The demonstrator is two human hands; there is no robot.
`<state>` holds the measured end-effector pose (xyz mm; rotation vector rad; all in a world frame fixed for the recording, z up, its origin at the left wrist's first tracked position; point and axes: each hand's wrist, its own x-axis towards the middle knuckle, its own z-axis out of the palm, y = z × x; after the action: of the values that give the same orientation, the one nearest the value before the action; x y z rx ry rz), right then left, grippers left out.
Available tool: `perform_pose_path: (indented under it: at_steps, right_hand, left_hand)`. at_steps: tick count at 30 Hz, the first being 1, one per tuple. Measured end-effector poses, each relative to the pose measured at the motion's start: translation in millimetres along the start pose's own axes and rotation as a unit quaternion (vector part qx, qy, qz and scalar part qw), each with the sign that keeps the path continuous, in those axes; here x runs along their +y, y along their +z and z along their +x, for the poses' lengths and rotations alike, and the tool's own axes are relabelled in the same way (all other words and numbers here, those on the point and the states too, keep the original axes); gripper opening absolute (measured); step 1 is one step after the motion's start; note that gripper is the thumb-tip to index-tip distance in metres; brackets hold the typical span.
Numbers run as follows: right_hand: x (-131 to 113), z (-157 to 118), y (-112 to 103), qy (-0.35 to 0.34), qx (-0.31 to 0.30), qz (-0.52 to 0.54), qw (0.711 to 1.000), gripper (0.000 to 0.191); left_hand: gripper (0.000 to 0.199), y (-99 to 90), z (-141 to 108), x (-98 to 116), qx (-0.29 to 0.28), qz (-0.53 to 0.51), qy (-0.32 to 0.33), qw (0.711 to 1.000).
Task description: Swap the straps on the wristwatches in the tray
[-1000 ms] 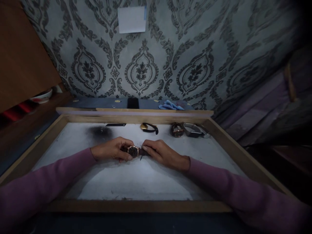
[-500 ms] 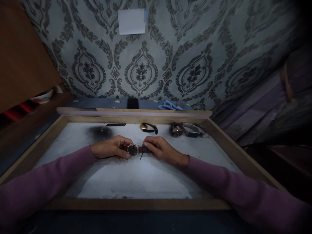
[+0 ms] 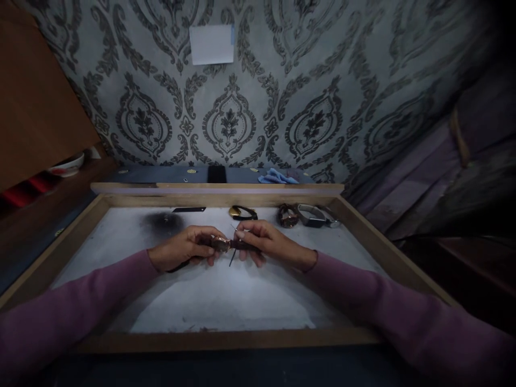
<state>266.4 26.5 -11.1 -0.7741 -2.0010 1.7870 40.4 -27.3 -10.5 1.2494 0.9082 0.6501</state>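
A wristwatch (image 3: 221,244) with a rose-gold case and dark brown strap is held just above the white tray floor. My left hand (image 3: 185,247) grips the case side, fingers closed around it, and the watch face is tilted so it hardly shows. My right hand (image 3: 268,242) is closed on the strap on the other side. A thin metal tool (image 3: 234,228) pokes out between its thumb and finger; its kind is hard to make out. Below the strap a thin dark stick (image 3: 233,258) slants downward, and I cannot tell whether it is held.
Along the back of the wooden-rimmed tray (image 3: 217,339) lie a black blade-like strip (image 3: 189,209), a gold watch with black strap (image 3: 243,213), a brown watch (image 3: 288,215) and a grey-banded watch (image 3: 312,216). Behind the rim sits a blue cloth (image 3: 277,176).
The watch has been tipped, so its dial no longer faces me. Fingers of my right hand now show below the strap. The whole view has shifted slightly.
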Motion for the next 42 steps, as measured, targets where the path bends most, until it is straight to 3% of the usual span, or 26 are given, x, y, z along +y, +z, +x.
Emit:
perform_pose_path:
  at_steps: [8, 18, 29, 33, 38, 42]
  right_hand:
    - [-9.8, -6.6, 2.1, -0.113, 0.060, -0.119, 0.985, 0.033]
    - [-3.5, -6.9, 6.2, -0.152, 0.088, -0.136, 0.975, 0.031]
    - [2.5, -9.5, 17.1, -0.184, 0.117, -0.147, 0.965, 0.027]
    - [10.3, -7.3, 20.7, -0.148, 0.105, -0.132, 0.974, 0.023]
    - [16.9, -5.8, 24.4, -0.117, 0.090, -0.129, 0.981, 0.019]
    - [11.0, -9.4, 25.0, -0.114, 0.115, -0.244, 0.956, 0.017]
  left_hand:
    - [0.042, 3.3, -3.7, 5.4, 0.036, -0.104, -0.026, 0.994]
    - [0.041, -1.7, -7.1, 12.8, 0.019, -0.041, -0.019, 0.999]
    - [0.023, -3.4, -11.0, 16.8, -0.034, 0.191, -0.017, 0.981]
    - [0.023, 2.7, -13.8, 12.6, -0.041, 0.243, 0.001, 0.969]
    - [0.027, 2.9, -12.0, -1.9, 0.010, 0.384, 0.054, 0.922]
    - [0.029, -1.4, -6.0, -14.3, 0.033, 0.466, 0.062, 0.882]
